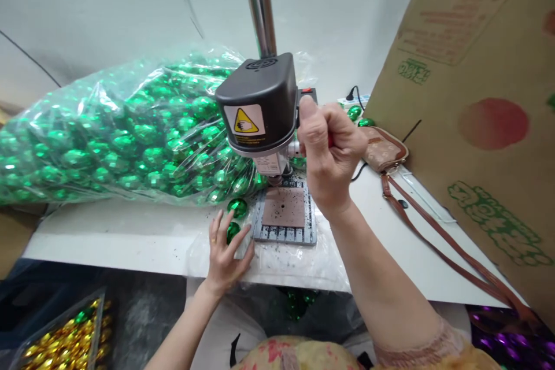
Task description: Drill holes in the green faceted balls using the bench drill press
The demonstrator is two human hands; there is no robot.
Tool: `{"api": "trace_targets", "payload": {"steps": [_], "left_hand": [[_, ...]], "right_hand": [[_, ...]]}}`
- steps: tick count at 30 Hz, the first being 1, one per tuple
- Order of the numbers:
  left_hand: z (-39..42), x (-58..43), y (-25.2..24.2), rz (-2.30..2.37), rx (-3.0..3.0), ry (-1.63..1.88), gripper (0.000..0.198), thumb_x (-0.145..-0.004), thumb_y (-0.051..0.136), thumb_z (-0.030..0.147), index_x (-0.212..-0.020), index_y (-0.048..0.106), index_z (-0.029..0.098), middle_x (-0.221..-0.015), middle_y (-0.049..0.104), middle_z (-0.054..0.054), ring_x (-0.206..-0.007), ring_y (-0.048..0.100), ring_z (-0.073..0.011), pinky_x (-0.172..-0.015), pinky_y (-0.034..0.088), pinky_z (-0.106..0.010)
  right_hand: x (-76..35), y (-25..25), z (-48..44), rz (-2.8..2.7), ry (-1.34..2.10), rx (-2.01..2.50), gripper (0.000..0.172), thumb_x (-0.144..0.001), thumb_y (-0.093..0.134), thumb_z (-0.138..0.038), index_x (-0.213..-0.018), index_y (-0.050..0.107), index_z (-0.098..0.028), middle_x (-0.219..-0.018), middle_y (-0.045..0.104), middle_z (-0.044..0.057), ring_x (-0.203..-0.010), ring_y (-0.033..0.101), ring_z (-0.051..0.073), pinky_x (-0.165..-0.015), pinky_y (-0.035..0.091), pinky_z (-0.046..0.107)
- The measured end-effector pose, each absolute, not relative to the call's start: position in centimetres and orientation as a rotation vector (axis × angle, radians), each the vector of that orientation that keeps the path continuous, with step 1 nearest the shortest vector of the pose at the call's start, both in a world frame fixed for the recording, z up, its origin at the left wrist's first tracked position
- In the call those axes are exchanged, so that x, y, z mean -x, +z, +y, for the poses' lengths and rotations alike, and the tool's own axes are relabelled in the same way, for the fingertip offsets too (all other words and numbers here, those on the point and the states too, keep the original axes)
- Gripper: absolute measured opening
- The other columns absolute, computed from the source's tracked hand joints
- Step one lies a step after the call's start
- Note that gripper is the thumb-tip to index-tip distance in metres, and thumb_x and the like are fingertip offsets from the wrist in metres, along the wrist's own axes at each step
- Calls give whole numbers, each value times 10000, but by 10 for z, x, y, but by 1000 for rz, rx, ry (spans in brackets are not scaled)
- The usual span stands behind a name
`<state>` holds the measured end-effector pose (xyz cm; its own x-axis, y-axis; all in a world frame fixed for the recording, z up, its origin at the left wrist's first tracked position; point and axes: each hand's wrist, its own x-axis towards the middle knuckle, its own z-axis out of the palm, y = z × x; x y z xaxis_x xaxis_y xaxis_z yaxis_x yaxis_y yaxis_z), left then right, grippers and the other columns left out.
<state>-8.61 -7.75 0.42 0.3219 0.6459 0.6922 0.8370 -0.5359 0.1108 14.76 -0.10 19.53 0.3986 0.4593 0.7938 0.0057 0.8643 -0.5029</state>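
Observation:
A black bench drill press with a yellow warning label stands on the white table. Wrapped round its red-tipped handle at the machine's right side is my right hand. My left hand has its fingers spread beside two shiny green balls; the nearer ball lies at the fingers, partly covered by them, and the farther one sits just beyond the fingertips. Below the drill head, a brown square board with a small dark hole rests on the slotted grey base, with dark specks around it.
A big clear bag of green balls fills the table's left side. At the right are a small brown purse with a long strap and a tall cardboard box. Gold balls lie at the lower left, purple ones at the lower right.

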Motion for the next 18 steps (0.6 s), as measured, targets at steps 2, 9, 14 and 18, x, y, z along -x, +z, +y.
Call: {"api": "trace_targets", "payload": {"steps": [2,9,14,18], "left_hand": [[-89,70,6,-1133,2377,-1092,442,-786,684,102,-1196,643,263,-1456,529,-117,-1433,422,-381,-1108,441,-636],[-52,-81,11,-742,2887,-919,157,-857,633,246,-993,708,220,-1160,687,-137,-1213,607,-329,-1029,529,-546],[56,-199,40,-1376,2742,-834,424,-925,606,282,-1339,605,194,-1496,463,-207,-1441,388,-413,-1185,303,-635],[125,-240,54,-1611,2678,-888,620,-908,659,304,-1473,474,130,-1551,358,-280,-1480,276,-498,-1148,204,-754]], "right_hand": [[-147,195,-1,-1140,303,502,437,-949,528,-334,-593,322,-186,-565,288,-67,-513,273,12,-494,279,217],[-148,195,0,-1159,375,521,454,-949,527,-396,-606,311,-190,-590,260,-65,-538,272,11,-514,280,227],[-153,198,-3,-1217,373,528,452,-951,525,-327,-602,274,-187,-604,239,-63,-561,220,21,-526,265,225],[-156,200,-2,-1240,417,483,469,-939,545,-335,-592,267,-187,-597,239,-64,-568,240,25,-544,272,230]]}}
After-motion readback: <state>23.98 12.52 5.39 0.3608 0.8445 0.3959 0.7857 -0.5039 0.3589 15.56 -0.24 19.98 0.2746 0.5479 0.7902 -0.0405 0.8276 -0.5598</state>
